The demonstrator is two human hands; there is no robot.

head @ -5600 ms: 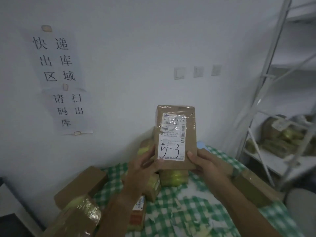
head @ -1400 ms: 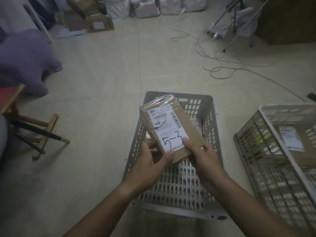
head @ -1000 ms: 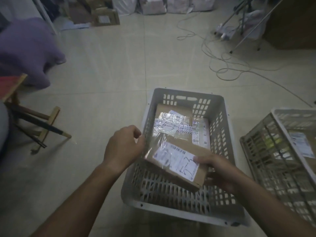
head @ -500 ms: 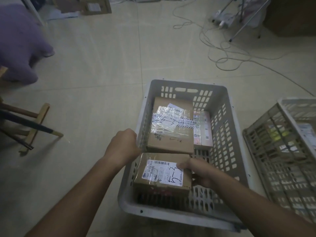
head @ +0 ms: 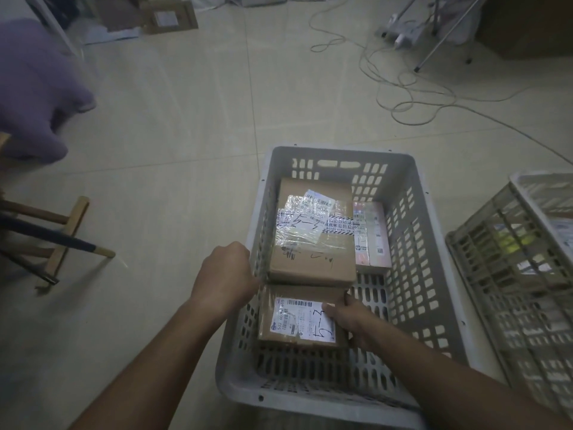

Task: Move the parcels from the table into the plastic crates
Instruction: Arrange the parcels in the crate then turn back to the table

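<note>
Left hand [head: 228, 276], left of centre, is curled over the side rim of the grey crate [head: 412, 243], steadying it. Middle of the frame: the parcel marked 5-3 [head: 297, 318] lies flat on the crate floor, just below the bigger brown parcel [head: 313, 240]. Right hand [head: 347, 318] grips its right edge, thumb on the label. Risk: fingers snag between box and lattice on release, tipping the parcel askew. Far right, a second crate [head: 527, 259]

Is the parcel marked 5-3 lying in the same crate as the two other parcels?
Yes: the parcel marked 5-3 lies flat in the grey crate, nearer the camera than the larger brown parcel and pink parcel.
</note>
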